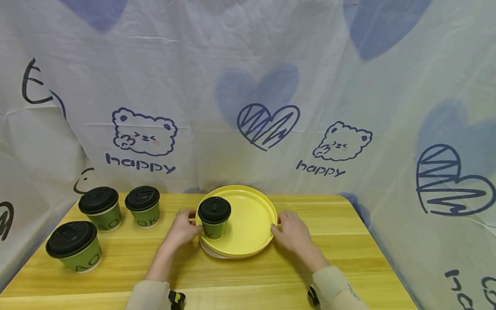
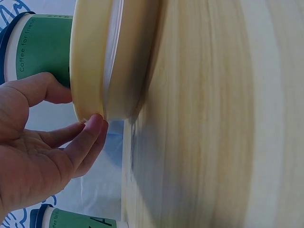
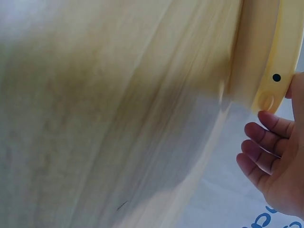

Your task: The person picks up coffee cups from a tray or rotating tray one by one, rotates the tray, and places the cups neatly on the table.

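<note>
A round yellow tray [image 1: 248, 224] with a raised rim sits on the table, a pale base showing under its near edge. A green paper coffee cup [image 1: 215, 219] with a black lid stands upright on its left part. My left hand [image 1: 184, 227] pinches the tray's left rim; in the left wrist view the thumb lies on the rim beside the cup and the fingertips [image 2: 96, 122] press its side. At the right rim, my right hand [image 1: 293, 232] holds the edge between thumb and index finger, the other fingers loosely curled beside it [image 3: 259, 154].
On the left of the wooden table [image 1: 248, 284] stand three more lidded green cups: one at the front [image 1: 83, 258], one behind it [image 1: 110, 217], one nearer the tray [image 1: 149, 215]. A white printed curtain [image 1: 201, 86] hangs behind the table and along its sides.
</note>
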`<act>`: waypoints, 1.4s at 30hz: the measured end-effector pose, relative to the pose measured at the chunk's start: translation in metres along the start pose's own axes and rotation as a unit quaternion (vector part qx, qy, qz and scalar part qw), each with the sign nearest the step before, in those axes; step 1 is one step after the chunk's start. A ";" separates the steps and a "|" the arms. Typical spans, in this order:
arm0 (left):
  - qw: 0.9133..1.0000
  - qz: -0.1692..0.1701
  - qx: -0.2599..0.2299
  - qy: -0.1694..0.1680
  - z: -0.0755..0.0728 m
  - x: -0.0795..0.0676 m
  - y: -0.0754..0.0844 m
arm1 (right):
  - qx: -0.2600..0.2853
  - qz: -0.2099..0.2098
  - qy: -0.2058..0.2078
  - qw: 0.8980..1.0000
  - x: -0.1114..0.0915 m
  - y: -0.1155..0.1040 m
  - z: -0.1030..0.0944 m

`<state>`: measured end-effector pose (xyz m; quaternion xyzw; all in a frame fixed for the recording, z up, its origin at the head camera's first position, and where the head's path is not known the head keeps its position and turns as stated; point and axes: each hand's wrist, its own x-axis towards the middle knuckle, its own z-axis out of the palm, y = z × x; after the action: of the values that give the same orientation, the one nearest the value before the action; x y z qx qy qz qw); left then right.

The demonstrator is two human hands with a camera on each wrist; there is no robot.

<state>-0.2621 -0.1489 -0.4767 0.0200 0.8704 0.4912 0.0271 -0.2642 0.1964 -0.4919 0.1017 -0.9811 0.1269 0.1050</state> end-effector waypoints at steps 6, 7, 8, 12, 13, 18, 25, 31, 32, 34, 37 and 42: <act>1.000 0.000 -0.007 0.001 0.001 0.000 -0.001 | -0.024 -0.011 -0.014 1.000 -0.002 -0.002 -0.001; 1.000 0.000 -0.006 0.002 0.001 0.000 -0.001 | -0.026 -0.010 -0.016 0.999 -0.002 -0.002 -0.001; 1.000 0.001 -0.005 0.002 0.001 0.000 -0.001 | -0.028 -0.009 -0.018 0.999 -0.002 -0.002 -0.001; 1.000 0.006 -0.002 0.004 0.001 0.000 -0.001 | -0.031 -0.006 -0.021 0.999 -0.002 -0.002 0.001; 1.000 0.007 -0.003 0.005 0.000 0.000 -0.001 | -0.031 -0.005 -0.021 0.999 -0.003 -0.002 0.001; 1.000 0.006 -0.014 0.009 0.000 -0.002 -0.002 | -0.028 -0.005 -0.022 0.999 -0.003 -0.002 0.003; 0.999 0.019 -0.028 0.015 -0.004 -0.010 0.002 | -0.024 -0.005 -0.012 1.000 -0.004 -0.001 0.005; 0.997 0.044 -0.064 0.026 -0.008 -0.017 0.004 | -0.017 -0.007 -0.009 1.000 -0.005 -0.002 0.004; 0.996 0.051 -0.072 0.028 -0.008 -0.017 0.004 | -0.016 -0.007 -0.007 1.000 -0.005 -0.002 0.004; 0.993 0.069 -0.087 0.033 -0.007 -0.017 0.004 | -0.016 -0.008 -0.006 1.000 -0.005 -0.001 0.004; 0.991 0.089 -0.090 0.032 -0.006 -0.016 0.002 | -0.014 -0.007 -0.007 1.000 -0.005 -0.001 0.005; 0.991 0.110 -0.070 0.026 -0.001 -0.014 0.002 | -0.010 -0.005 -0.009 1.000 -0.006 0.000 0.006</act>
<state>-0.2480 -0.1499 -0.4741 0.1007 0.8266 0.5516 -0.0477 -0.2593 0.1955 -0.4986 0.1065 -0.9827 0.1159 0.0974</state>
